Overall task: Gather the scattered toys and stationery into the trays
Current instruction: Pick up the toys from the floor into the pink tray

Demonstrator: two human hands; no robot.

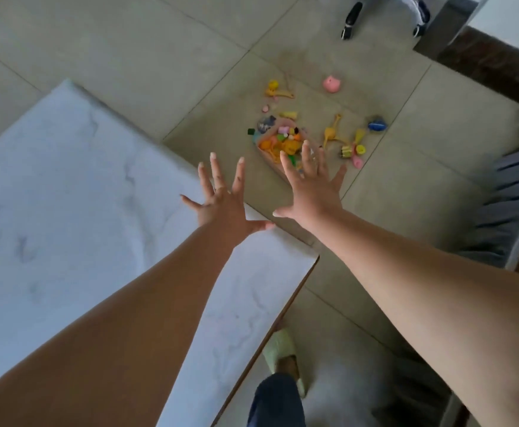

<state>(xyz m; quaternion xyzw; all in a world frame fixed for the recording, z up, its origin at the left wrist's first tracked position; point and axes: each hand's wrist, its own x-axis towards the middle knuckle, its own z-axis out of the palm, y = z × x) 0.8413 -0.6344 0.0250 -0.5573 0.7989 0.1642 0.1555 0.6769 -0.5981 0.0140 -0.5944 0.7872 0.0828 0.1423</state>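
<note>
1. The floor (128, 57) has big grey tiles with thin lines between them.
2. A white marble counter (51, 211) fills the 9 o'clock side.
3. A grey striped cushion (504, 204) sits at 3 o'clock.
4. A dark brown strip (492, 63) runs at 2 o'clock.

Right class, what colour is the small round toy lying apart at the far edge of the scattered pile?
Pink. The round toy shows best in the head view.

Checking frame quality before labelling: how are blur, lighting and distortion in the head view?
Head view: soft throughout, toys in the pink tray smeared into colour blobs; left hand and right hand only slightly sharper. Lighting flat, diffuse, no hard shadows or glare. Wide-angle stretch lengthens the forearms and skews the white marble table.
</note>
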